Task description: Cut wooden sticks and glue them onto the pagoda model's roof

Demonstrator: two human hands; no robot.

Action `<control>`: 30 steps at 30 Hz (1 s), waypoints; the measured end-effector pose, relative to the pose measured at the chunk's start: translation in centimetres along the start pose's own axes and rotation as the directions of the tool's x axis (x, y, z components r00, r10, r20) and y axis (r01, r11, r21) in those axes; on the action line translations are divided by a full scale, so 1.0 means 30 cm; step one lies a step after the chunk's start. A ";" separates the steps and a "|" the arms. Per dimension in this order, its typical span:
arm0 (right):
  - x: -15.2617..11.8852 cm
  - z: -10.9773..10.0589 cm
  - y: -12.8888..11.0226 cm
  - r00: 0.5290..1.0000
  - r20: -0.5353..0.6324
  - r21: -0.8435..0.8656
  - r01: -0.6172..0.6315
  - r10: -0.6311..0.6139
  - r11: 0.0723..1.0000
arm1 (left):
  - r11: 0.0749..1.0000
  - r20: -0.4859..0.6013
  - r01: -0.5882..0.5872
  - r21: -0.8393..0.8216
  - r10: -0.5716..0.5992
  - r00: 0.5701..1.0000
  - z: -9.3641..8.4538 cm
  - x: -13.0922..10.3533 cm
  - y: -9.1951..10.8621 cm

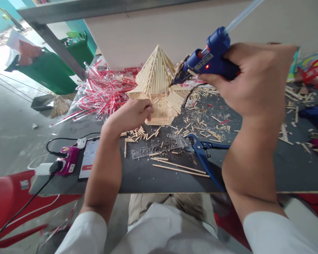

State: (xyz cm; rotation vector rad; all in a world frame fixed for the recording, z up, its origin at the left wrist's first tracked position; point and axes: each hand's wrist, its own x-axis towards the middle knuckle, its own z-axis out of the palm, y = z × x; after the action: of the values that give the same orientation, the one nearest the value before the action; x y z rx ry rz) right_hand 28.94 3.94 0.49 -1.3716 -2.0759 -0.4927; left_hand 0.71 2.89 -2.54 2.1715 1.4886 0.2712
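Observation:
A small house of wooden sticks [159, 76] with a pointed roof stands near the back of the dark table. My right hand [250, 76] is wrapped round a blue glue gun [217, 53], whose red light is lit and whose nozzle is at the right side of the roof. A clear glue stick rises from the gun's back. My left hand [135, 113] is at the front left of the house, its fingers curled; whatever they hold, if anything, is too small to make out.
Red and clear wrappers [103, 91] pile up at the left. Cut stick pieces, a clear ruler [159, 147], long sticks [180, 169] and a blue cutter [201, 155] lie in front. A phone [88, 158] and purple power socket [69, 160] sit at the left edge.

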 end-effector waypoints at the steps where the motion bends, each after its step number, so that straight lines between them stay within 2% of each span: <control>1: -0.001 0.003 -0.001 1.000 -0.027 0.001 0.001 -0.001 1.000 | 1.000 0.000 -0.003 0.001 0.003 1.000 0.000 0.001 0.000; 4: -0.004 0.010 -0.002 0.998 -0.069 0.017 -0.002 0.003 1.000 | 1.000 0.001 -0.008 0.004 0.008 1.000 0.001 0.001 0.000; 13: -0.003 -0.013 -0.004 0.999 0.033 -0.008 -0.009 0.010 1.000 | 0.999 -0.023 -0.037 0.021 0.038 0.999 0.000 -0.002 -0.004; 25: -0.001 0.006 -0.002 0.999 -0.028 0.011 -0.043 0.043 0.999 | 1.000 -0.012 -0.028 0.011 0.028 1.000 0.000 -0.002 -0.004; 30: -0.006 -0.005 -0.002 0.999 0.021 0.008 -0.026 0.025 1.000 | 0.998 -0.021 -0.046 0.030 0.046 0.999 -0.001 -0.004 -0.005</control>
State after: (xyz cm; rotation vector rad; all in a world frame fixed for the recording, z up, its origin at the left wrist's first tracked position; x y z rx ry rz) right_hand 28.98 3.71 0.48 -1.4025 -2.0725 -0.4599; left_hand 0.53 2.84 -2.59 2.2354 1.4647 0.2910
